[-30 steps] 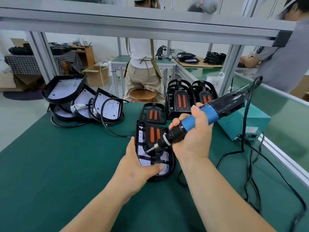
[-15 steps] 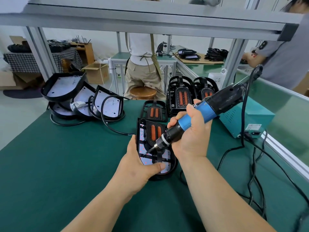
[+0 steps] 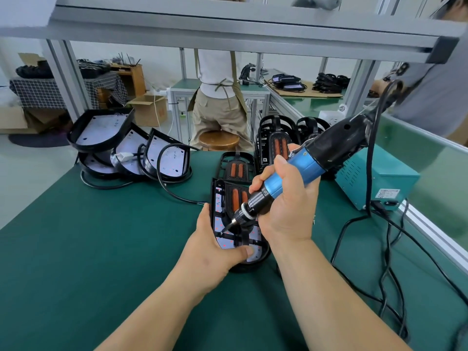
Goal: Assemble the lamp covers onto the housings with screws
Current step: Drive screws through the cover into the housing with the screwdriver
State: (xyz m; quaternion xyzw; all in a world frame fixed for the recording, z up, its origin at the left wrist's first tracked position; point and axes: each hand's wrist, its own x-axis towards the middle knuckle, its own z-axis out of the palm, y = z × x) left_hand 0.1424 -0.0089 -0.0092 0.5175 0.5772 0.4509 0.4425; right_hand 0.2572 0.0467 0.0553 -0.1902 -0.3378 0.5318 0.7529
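A black lamp housing with its cover (image 3: 229,198) lies on the green table mat in front of me, showing a white LED board and orange strips. My left hand (image 3: 215,249) grips its near left edge, thumb pressed on the board. My right hand (image 3: 286,206) holds a blue and black electric screwdriver (image 3: 298,171), tilted down to the left. Its bit tip touches the cover's left side near a black rib. Another cover (image 3: 236,165) lies flat just behind.
Several open housings (image 3: 121,148) with cables are piled at the back left. A stack of upright covers (image 3: 276,143) stands at the back centre. A teal power box (image 3: 374,181) and loose black cords (image 3: 387,262) lie on the right. People work beyond the aluminium frame.
The screwdriver tip has come down and left onto the cover's left side. My left hand has kept its hold on the housing.
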